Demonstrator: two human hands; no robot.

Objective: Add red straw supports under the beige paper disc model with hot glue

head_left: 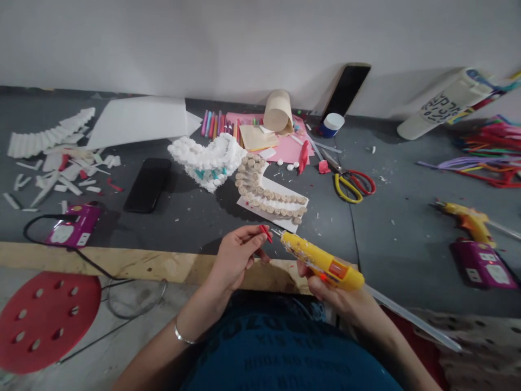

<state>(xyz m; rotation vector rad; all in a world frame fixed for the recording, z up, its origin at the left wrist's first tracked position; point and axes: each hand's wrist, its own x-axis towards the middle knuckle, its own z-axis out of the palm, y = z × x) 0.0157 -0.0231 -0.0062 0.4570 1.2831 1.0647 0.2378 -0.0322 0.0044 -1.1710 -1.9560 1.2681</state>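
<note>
Between the thumb and fingers of my left hand (240, 251) is a small red strip (266, 233), pinched near the table's front edge. My right hand (329, 288) is wrapped round a yellow glue gun (321, 260), its metal nozzle pointing left, close to the red strip; whether they touch I cannot tell. A clear glue stick (415, 317) sticks out of the gun's back. Just beyond my hands lies a white card (280, 218) carrying a curved piece of beige rolled coils (252, 174). Beside it sits a white, bumpy piece (207, 155) with teal bits.
Scissors (350, 182), a black phone (147, 184) and paper scraps (69, 174) lie on the grey table. A second glue gun (468, 217) rests at the right by a purple box (482, 263). A red stool (49, 320) stands at lower left.
</note>
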